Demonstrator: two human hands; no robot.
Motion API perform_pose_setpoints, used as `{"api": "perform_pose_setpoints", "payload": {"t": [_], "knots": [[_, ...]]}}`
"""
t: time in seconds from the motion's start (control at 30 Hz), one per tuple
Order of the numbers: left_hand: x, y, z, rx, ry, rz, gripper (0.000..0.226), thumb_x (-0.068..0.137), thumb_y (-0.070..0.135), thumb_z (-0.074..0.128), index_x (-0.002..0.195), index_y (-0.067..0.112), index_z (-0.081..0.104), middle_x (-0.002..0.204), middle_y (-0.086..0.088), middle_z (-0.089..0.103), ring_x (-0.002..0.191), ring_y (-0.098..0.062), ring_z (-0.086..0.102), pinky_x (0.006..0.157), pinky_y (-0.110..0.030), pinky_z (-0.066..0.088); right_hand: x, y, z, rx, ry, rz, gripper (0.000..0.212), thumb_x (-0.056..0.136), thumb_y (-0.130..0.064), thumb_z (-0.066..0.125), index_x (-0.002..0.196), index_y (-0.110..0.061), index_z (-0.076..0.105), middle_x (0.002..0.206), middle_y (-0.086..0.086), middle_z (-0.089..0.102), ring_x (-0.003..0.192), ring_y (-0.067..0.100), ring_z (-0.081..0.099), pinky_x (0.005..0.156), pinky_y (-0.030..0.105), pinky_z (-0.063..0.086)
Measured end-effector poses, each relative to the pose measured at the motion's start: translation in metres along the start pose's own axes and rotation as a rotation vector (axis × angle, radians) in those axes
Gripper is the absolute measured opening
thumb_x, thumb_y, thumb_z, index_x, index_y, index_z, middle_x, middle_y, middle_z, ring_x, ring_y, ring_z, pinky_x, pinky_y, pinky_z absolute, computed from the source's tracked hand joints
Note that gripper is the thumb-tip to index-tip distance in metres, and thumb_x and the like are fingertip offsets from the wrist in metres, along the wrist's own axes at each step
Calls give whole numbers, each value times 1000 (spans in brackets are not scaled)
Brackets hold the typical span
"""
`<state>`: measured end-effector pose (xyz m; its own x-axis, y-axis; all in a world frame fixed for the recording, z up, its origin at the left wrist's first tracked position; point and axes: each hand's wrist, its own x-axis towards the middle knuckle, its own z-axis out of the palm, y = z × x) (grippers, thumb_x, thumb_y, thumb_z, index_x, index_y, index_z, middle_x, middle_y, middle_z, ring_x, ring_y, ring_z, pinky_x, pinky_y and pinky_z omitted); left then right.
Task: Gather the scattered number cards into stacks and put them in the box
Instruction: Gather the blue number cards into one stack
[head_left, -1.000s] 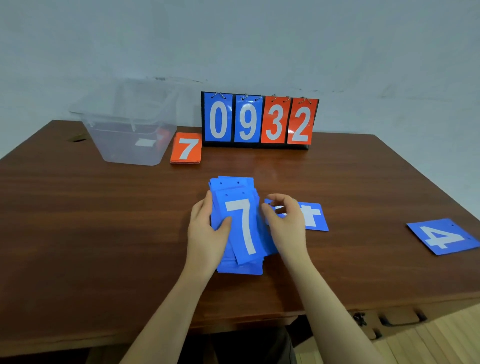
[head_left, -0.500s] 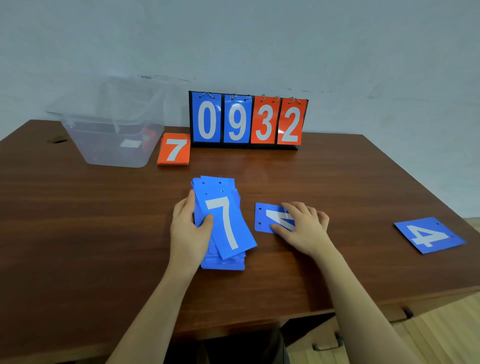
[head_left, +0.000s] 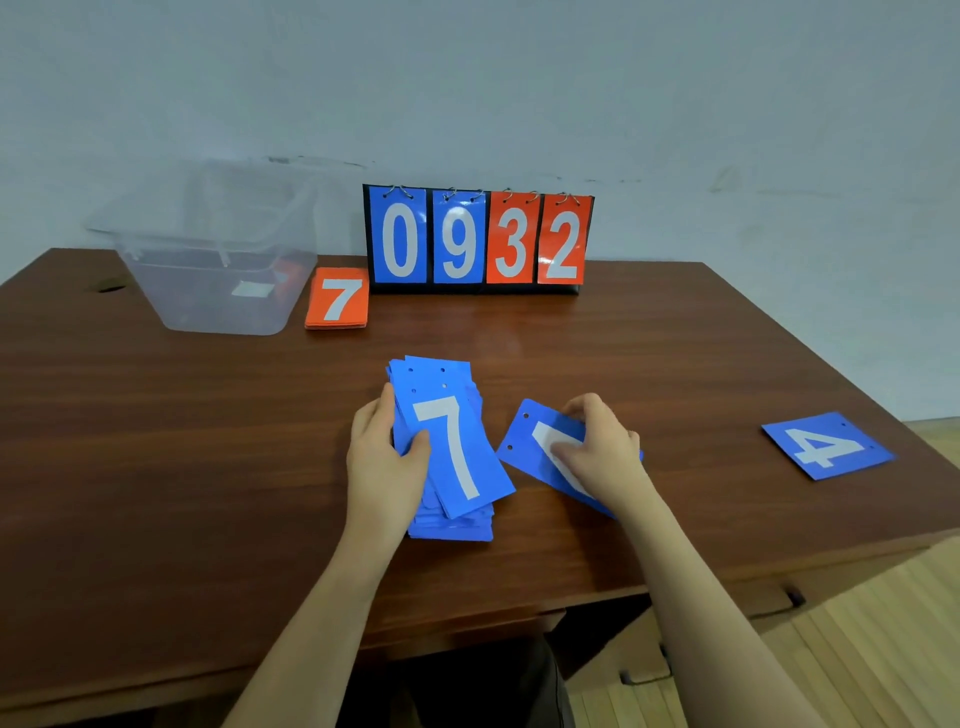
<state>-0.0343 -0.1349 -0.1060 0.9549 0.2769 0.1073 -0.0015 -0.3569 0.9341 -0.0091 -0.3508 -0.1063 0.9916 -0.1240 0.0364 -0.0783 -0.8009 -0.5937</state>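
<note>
Blue loose card (head_left: 530, 441) lies pinched in our right hand (head_left: 597, 457), just right of the blue stack (head_left: 447, 452) our left hand (head_left: 384, 467) grips, its long axis slanting toward that stack.

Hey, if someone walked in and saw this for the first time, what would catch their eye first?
Probably the flip scoreboard at the back of the table, reading 0932 in blue and orange. Next, the blue card stack at centre, topped by a 7 and held by the left hand, while the right hand grips a loose blue card beside it. A lone blue 4 card lies far right.
</note>
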Motion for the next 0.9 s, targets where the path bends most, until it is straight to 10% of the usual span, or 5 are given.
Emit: {"api": "perform_pose_setpoints", "payload": {"t": [0.33, 0.5, 0.9], "knots": [[-11, 5, 4, -38, -4, 0, 59, 91, 10, 54, 144, 21, 30, 139, 3, 36, 119, -6, 43, 80, -12, 41, -24, -13, -30, 647, 288, -26, 33, 86, -8, 64, 114, -22, 55, 98, -9, 62, 85, 1, 64, 55, 13, 50], [-18, 25, 34, -132, -87, 58, 59, 90, 10, 55, 143, 22, 32, 133, 8, 39, 117, -9, 47, 95, -33, 48, -35, -11, -15, 674, 326, -36, 35, 85, -7, 63, 117, -19, 58, 103, -6, 65, 93, 11, 62, 72, 24, 54], [-29, 60, 128, -128, -249, 139, 64, 85, 8, 61, 142, 15, 34, 132, 4, 41, 122, -12, 45, 104, -29, 38, -34, 62, -44, 486, 437, 44, 37, 89, -25, 61, 125, -19, 57, 115, -6, 53, 101, 7, 55, 80, 16, 45]]}}
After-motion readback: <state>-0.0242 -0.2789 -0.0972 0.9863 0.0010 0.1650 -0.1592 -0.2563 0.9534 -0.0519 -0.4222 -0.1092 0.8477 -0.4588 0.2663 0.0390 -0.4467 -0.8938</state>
